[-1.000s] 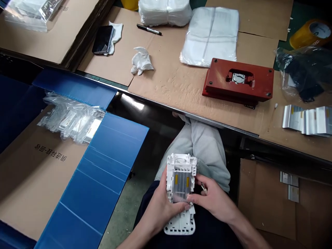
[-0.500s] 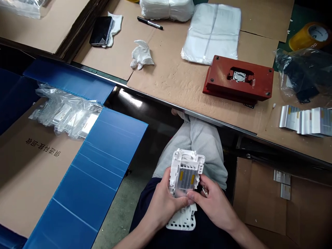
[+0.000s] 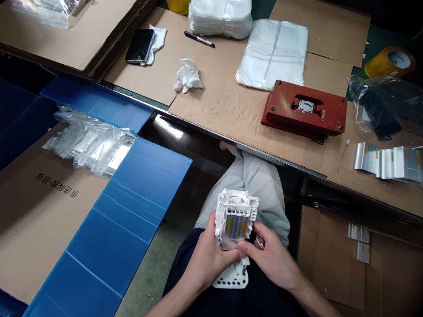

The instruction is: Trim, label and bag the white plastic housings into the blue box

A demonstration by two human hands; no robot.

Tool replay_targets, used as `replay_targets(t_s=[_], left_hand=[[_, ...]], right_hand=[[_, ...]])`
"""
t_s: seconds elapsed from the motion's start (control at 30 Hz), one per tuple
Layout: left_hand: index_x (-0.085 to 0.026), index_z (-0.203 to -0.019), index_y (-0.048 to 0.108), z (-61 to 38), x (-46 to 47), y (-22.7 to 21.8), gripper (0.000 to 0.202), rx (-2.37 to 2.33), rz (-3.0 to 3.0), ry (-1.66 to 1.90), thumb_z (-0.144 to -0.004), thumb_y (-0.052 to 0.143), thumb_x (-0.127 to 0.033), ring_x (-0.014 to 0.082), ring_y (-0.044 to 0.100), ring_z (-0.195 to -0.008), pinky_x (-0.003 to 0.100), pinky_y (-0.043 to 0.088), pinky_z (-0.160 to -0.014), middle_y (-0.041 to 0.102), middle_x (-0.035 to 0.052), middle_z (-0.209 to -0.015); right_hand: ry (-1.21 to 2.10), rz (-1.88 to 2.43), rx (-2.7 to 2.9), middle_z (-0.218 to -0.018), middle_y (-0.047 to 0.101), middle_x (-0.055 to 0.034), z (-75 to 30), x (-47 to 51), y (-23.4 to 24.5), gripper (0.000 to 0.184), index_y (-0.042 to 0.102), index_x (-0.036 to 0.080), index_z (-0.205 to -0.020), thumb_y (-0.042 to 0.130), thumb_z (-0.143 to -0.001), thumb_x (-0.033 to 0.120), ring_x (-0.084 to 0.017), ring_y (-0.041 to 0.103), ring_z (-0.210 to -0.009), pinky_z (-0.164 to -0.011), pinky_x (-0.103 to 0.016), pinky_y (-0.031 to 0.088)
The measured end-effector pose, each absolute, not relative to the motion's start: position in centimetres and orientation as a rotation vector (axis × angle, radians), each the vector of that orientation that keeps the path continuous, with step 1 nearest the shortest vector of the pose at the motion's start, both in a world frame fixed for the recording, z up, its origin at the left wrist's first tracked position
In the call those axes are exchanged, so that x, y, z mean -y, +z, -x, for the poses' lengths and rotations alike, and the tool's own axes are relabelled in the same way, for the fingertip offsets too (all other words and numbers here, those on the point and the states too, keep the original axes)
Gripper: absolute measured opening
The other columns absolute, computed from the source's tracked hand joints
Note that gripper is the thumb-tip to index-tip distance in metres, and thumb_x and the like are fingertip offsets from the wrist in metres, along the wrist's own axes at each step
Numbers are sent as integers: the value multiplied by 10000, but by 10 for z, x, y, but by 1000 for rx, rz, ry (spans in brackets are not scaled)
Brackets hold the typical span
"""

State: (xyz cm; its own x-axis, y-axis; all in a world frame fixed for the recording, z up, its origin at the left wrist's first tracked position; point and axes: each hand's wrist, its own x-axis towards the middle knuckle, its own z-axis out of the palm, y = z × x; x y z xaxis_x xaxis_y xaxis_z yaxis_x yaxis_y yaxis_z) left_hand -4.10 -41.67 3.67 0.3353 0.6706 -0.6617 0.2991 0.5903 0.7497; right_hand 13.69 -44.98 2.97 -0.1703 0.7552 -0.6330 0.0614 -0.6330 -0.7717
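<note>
Far from you: long surface [image 3: 231, 110] papered in brown cardboard sheets, its dark glossy front edge catching a strip of overhead light. Near left: open blue corrugated box [image 3: 132, 211]. Below you: grey concrete floor [image 3: 155, 268]. Near right: brown carton [image 3: 330, 255].

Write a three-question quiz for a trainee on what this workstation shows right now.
1. True or false: the left hand and the right hand both grip the white plastic part, below the bench edge and over the lap.
2. Pick one. The fixture block lying on the bench is: A red; B green; C white.
3. Fill the gap: the bench top is covered with flat sheets of ____.

Key: 1 true; 2 A; 3 cardboard.
</note>
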Motion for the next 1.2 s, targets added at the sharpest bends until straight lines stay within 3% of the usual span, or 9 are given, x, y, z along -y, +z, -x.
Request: replay_targets(t_s=[0.17, 0.33, 0.43, 0.63, 0.8, 0.97, 1.13, 1.2], left_hand=[[-302, -1323, 433, 40, 418, 37, 746, -1236, -958, 314, -706, 851, -273, 241, 659, -1089, 331, 541, -899, 686, 11, -1153], [-280, -1296, 486, 41, 420, 28, 712, -1238, -891, 374, -689, 857, -242, 254, 646, -1099, 346, 518, -928, 678, 20, -1167], [-263, -1276, 495, 43, 418, 25, 698, -1254, -879, 390, -681, 859, -242, 264, 634, -1123, 354, 506, -944, 672, 33, -1194], [-238, -1252, 487, 44, 402, 38, 685, -1236, -849, 344, -675, 854, -252, 296, 611, -1173, 371, 498, -961, 668, 67, -1218], [-235, -1212, 499, 44, 400, 44, 651, -1268, -849, 330, -668, 856, -259, 305, 614, -1173, 374, 504, -951, 666, 80, -1238], [-233, -1268, 498, 43, 407, 38, 719, -1272, -827, 372, -653, 870, -241, 286, 638, -1136, 357, 509, -943, 678, 70, -1225], [-227, -1279, 499, 42, 407, 33, 726, -1273, -832, 394, -657, 872, -253, 284, 642, -1113, 365, 513, -938, 662, 81, -1248], [-225, -1272, 497, 42, 405, 33, 722, -1271, -834, 374, -656, 872, -255, 290, 626, -1149, 371, 503, -963, 658, 83, -1249]], right_hand=[[1779, 1661, 989, -1232, 700, -30, -134, 458, 32, 409, 593, 270, -1301, 639, -895, 270, -250, 649, -1116, -936, -347, 537], [1613, 1748, 1105, -1146, 728, -87, -123, 466, 23, 365, 608, 198, -1246, 623, -892, 287, -279, 685, -996, -842, -367, 564], [1629, 1663, 1108, -1130, 731, -77, -121, 461, 18, 370, 605, 198, -1261, 612, -897, 268, -247, 691, -946, -821, -341, 563], [1790, 1614, 990, -1260, 687, -48, -126, 448, 19, 453, 566, 241, -1333, 635, -886, 249, -248, 656, -1095, -921, -355, 544], [1835, 1615, 880, -1148, 711, -52, -124, 447, 20, 487, 555, 228, -1347, 651, -872, 278, -275, 645, -1102, -903, -380, 558], [1764, 1662, 983, -1067, 719, -68, -121, 451, 20, 442, 576, 198, -1296, 652, -875, 311, -275, 659, -1015, -846, -366, 558], [1707, 1676, 1076, -968, 733, -65, -120, 454, 16, 402, 586, 168, -1261, 625, -891, 319, -198, 653, -681, -618, -311, 539], [1734, 1617, 1051, -1062, 729, -69, -122, 452, 15, 422, 573, 186, -1292, 629, -891, 305, -211, 680, -778, -682, -312, 559]])
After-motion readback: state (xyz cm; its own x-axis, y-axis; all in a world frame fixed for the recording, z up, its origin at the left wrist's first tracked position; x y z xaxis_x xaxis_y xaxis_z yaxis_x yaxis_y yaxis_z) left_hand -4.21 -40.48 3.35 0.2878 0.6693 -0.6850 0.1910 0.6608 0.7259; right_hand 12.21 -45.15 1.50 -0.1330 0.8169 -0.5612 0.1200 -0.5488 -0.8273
